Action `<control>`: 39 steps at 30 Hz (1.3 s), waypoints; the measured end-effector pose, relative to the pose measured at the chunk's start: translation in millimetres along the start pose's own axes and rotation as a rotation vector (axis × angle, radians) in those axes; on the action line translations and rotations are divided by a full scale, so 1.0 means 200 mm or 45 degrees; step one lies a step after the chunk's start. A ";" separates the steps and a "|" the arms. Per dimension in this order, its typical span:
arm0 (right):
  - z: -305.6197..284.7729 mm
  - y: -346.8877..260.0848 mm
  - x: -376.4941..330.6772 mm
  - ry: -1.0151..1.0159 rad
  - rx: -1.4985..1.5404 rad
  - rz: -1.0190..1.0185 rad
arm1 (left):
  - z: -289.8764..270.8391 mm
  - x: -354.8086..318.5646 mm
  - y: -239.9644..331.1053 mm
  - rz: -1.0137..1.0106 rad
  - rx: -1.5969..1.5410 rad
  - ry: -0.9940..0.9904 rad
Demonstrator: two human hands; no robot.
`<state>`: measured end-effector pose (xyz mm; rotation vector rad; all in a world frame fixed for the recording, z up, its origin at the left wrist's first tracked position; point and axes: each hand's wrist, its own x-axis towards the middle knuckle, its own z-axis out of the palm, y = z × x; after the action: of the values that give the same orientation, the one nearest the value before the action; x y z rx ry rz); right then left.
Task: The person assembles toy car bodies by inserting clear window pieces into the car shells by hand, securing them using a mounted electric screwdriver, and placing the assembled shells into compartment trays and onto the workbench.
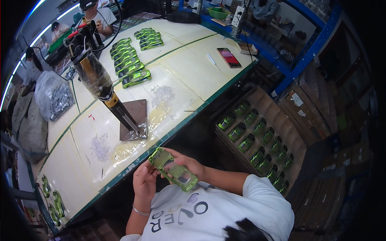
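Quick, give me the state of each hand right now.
Left hand: closed on the green toy car shell, gripping its lower side.
Right hand: closed on the same shell from above.

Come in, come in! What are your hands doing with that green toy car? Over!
Left hand and right hand both grip the green toy car shell, underside up. Soldering tool stands ahead on the table, apart. Nothing blocking.

your hands hold a shell before the table; driver behind it, tray right.
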<state>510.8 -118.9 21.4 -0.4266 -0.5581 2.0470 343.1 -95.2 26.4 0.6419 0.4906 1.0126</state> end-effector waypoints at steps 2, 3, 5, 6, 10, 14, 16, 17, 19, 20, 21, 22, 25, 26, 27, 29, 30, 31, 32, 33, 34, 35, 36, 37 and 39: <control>0.00 0.01 0.00 -0.022 0.087 -0.030 | 0.00 0.00 -0.04 0.040 0.061 0.013; 0.00 0.01 0.00 -0.046 0.170 -0.056 | -0.02 -0.01 -0.06 0.045 0.063 0.024; 0.05 0.02 0.02 -0.026 0.214 -0.101 | -0.04 -0.02 -0.10 0.109 0.145 -0.143; 0.06 0.03 0.02 0.057 0.180 -0.147 | -0.03 -0.02 -0.09 -0.071 0.191 -0.094; 0.06 0.09 0.03 0.203 0.170 -0.214 | 0.01 -0.01 -0.09 -0.183 0.230 -0.140; 0.08 0.10 0.03 0.238 0.235 -0.251 | -0.03 0.01 -0.10 -0.166 0.188 -0.115; 0.07 0.11 0.06 0.248 0.239 -0.264 | -0.03 0.03 -0.10 -0.148 0.182 -0.110; 0.06 0.12 0.07 0.258 0.240 -0.284 | -0.04 0.04 -0.10 -0.131 0.178 -0.113; 0.06 0.12 0.09 0.220 0.236 -0.327 | -0.07 0.06 -0.10 -0.110 0.179 -0.126; 0.08 0.10 0.10 0.375 0.054 -0.317 | -0.05 0.07 -0.09 -0.105 0.175 -0.157; 0.08 0.10 0.09 0.321 0.039 -0.349 | -0.02 0.08 -0.08 -0.098 0.171 -0.180; 0.08 0.09 0.09 0.353 0.013 -0.324 | -0.02 0.10 -0.07 -0.092 0.193 -0.209; 0.07 0.05 0.10 0.329 0.038 -0.258 | -0.03 0.13 -0.06 -0.122 0.187 -0.244; 0.09 0.05 0.10 0.370 0.069 -0.250 | -0.04 0.13 -0.06 -0.121 0.176 -0.235; 0.09 0.05 0.11 0.365 0.077 -0.229 | -0.04 0.14 -0.07 -0.124 0.164 -0.236; 0.10 0.04 0.13 0.422 0.030 -0.252 | -0.05 0.14 -0.06 -0.136 0.159 -0.200; 0.09 0.04 0.14 0.420 0.064 -0.229 | -0.05 0.14 -0.06 -0.154 0.153 -0.190; 0.09 0.03 0.14 0.420 0.068 -0.222 | -0.05 0.15 -0.05 -0.156 0.152 -0.183; 0.09 0.03 0.14 0.364 0.115 -0.242 | -0.05 0.15 -0.05 -0.144 0.142 -0.184; 0.09 0.02 0.15 0.308 0.162 -0.262 | -0.05 0.15 -0.05 -0.132 0.131 -0.185; 0.11 0.02 0.16 0.328 0.167 -0.260 | -0.05 0.15 -0.04 -0.115 0.116 -0.188; 0.11 0.01 0.17 0.329 0.169 -0.256 | -0.06 0.16 -0.04 -0.116 0.115 -0.184; 0.12 0.00 0.18 0.348 0.146 -0.259 | -0.06 0.16 -0.03 -0.118 0.120 -0.179; 0.12 0.00 0.19 0.367 0.123 -0.261 | -0.07 0.16 -0.02 -0.119 0.126 -0.174; 0.12 0.00 0.20 0.357 0.148 -0.262 | -0.06 0.16 -0.01 -0.090 0.144 -0.182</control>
<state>479.0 -89.4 38.5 -0.5525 -0.2978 1.7748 351.7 -64.3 13.9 0.7869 0.4441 0.8701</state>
